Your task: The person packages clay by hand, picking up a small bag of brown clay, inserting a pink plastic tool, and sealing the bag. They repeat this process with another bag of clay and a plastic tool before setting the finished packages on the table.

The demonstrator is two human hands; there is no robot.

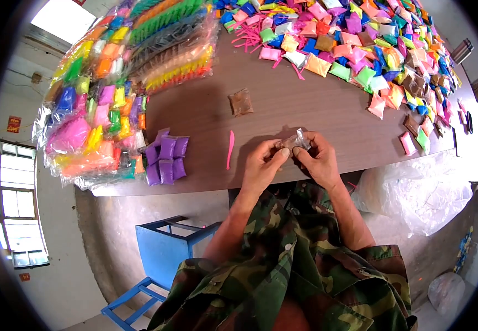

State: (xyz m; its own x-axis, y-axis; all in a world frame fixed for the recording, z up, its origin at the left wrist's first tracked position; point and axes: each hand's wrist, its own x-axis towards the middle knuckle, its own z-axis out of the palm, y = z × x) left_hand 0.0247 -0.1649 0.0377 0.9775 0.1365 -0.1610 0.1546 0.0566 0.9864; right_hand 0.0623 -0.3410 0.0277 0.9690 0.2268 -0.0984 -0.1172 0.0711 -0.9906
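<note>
Both my hands meet over the near edge of a brown table (pixel 283 105). My left hand (pixel 262 164) and my right hand (pixel 319 159) pinch a small clear plastic packet (pixel 297 140) with brown filling between their fingertips. A pink plastic stick (pixel 230 148) lies on the table just left of my left hand. A brown packet (pixel 241 102) lies alone farther back. A cluster of purple packets (pixel 165 160) sits near the table's front left edge.
Large clear bags of colourful packets (pixel 101 94) are stacked at the left. A heap of several loose coloured packets (pixel 360 44) covers the far right of the table. A blue stool (pixel 164 248) stands below, clear plastic sheeting (pixel 421 193) lies at the right.
</note>
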